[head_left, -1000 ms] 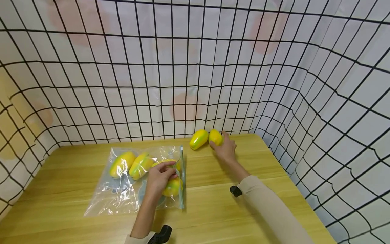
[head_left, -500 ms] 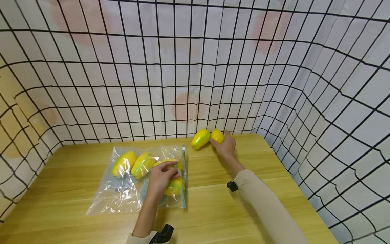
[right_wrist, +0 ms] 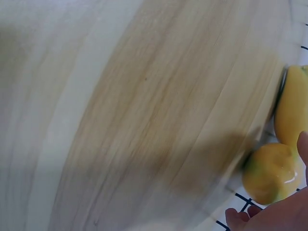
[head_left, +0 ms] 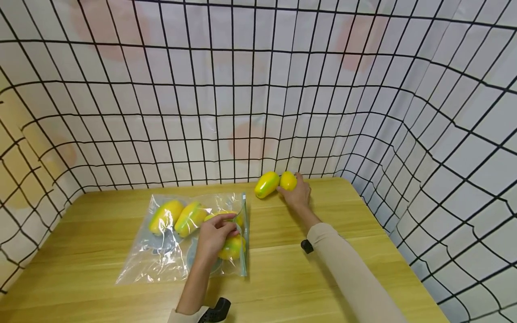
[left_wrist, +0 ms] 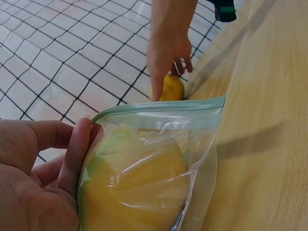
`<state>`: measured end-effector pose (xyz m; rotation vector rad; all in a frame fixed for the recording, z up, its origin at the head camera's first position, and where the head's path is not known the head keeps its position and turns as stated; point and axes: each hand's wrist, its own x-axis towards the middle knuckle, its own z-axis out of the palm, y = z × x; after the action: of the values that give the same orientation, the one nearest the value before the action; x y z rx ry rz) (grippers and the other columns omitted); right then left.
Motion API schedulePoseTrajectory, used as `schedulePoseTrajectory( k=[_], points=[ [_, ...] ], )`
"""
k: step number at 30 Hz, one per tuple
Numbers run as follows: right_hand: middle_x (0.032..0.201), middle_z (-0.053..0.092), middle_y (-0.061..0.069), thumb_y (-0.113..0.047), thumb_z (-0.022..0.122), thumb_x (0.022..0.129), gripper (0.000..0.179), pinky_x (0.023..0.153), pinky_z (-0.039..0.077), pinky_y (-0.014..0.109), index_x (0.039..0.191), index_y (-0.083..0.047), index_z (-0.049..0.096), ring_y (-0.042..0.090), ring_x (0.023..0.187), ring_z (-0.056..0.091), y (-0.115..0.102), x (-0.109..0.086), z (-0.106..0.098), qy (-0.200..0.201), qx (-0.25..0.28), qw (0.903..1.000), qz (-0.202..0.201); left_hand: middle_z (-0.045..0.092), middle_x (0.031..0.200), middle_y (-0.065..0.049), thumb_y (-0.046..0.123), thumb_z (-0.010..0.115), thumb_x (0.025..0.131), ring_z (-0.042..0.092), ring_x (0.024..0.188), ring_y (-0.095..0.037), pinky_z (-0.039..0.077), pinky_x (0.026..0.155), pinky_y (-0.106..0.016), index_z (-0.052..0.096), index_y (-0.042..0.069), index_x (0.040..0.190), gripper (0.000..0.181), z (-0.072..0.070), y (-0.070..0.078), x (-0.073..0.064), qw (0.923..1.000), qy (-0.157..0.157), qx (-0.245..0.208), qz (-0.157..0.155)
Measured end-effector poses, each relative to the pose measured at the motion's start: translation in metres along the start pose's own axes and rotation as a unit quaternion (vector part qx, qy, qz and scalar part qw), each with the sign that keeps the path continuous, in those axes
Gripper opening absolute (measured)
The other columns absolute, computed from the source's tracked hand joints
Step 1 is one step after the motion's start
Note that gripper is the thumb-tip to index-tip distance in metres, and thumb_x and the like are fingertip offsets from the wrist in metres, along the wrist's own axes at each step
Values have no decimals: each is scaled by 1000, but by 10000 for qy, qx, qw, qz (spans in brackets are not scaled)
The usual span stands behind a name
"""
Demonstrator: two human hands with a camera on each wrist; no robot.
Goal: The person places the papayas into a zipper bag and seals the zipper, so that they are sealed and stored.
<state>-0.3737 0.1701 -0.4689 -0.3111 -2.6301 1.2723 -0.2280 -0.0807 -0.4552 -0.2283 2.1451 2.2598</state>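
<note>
My left hand (head_left: 214, 235) pinches the mouth of a clear zip bag (left_wrist: 202, 113) at one end of its pale green zip strip. Inside the bag are several yellow-green papayas (head_left: 190, 219), one of them a papaya (left_wrist: 134, 183) close beside my left fingers. At the table's back edge, my right hand (head_left: 298, 193) reaches round a papaya (head_left: 288, 181), its thumb and fingers spread on either side. In the right wrist view, a gap shows between the fingertips (right_wrist: 235, 219) and that papaya (right_wrist: 270, 174). Left of it lies another papaya (head_left: 267, 185).
A black wire grid (head_left: 230, 103) with a pale sheet behind it encloses the back and sides of the wooden table (head_left: 278, 278). The bag lies flat on the table's left half, its mouth facing right.
The head view has shifted slightly. Both hands keep nearly the same places, the left at the bag's mouth and the right around the papaya, which has not visibly moved on the table.
</note>
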Motion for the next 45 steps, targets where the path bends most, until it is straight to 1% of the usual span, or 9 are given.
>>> schedulePoseTrajectory(
  k=[4,9,15,20,28,36,41,45],
  points=[
    [148,40,26,-36,78,88,86,114,37,58,157,-16,31,43,140,32,2,1,2,49,10,10000,56,68,88,-10,2,67,92,71,70,-12,61,68,-21,71,-2,119,28,1,-2,0,10000,-19,-39,24],
    [147,41,26,-35,78,88,83,112,37,59,156,-16,34,43,139,32,5,2,3,118,73,9998,119,68,87,-10,1,67,92,71,70,-12,62,68,-21,71,-3,119,27,1,-3,0,9999,-43,-100,12],
    [142,44,24,-37,81,85,86,110,40,57,155,-18,35,40,134,37,10,2,5,140,60,9996,247,68,87,-10,1,67,92,71,71,-12,61,68,-20,72,-1,119,28,1,-2,-1,9999,-60,-98,0],
    [138,47,24,-36,82,84,84,108,41,55,153,-17,37,40,131,40,12,2,6,211,-25,9996,208,68,88,-10,1,68,92,71,72,-12,62,69,-21,72,-1,119,28,2,-3,-1,9999,-73,-100,-25],
    [139,51,22,-29,82,86,77,112,38,56,149,-13,41,41,133,41,15,4,9,383,86,9991,149,68,90,-11,2,68,93,71,72,-13,62,70,-22,71,-1,120,28,2,-3,-1,9999,-72,-143,-23],
    [137,52,22,-29,81,86,75,109,39,56,149,-14,42,40,130,43,15,4,12,515,208,9984,123,68,88,-10,1,67,93,71,71,-12,62,68,-21,71,-2,119,27,0,-1,-2,10000,10,-86,19],
    [133,54,22,-28,81,85,71,107,39,55,145,-13,46,39,126,46,14,2,8,721,310,9968,114,68,87,-10,1,67,93,71,71,-11,61,68,-20,71,-2,119,27,0,-1,-1,9999,-30,-98,27],
    [133,55,22,-31,81,85,71,107,40,55,144,-13,47,40,126,47,14,1,2,771,379,9961,179,68,87,-10,1,67,92,71,70,-11,61,67,-20,71,-2,119,27,0,-1,-1,9999,2,-102,30]
  ],
)
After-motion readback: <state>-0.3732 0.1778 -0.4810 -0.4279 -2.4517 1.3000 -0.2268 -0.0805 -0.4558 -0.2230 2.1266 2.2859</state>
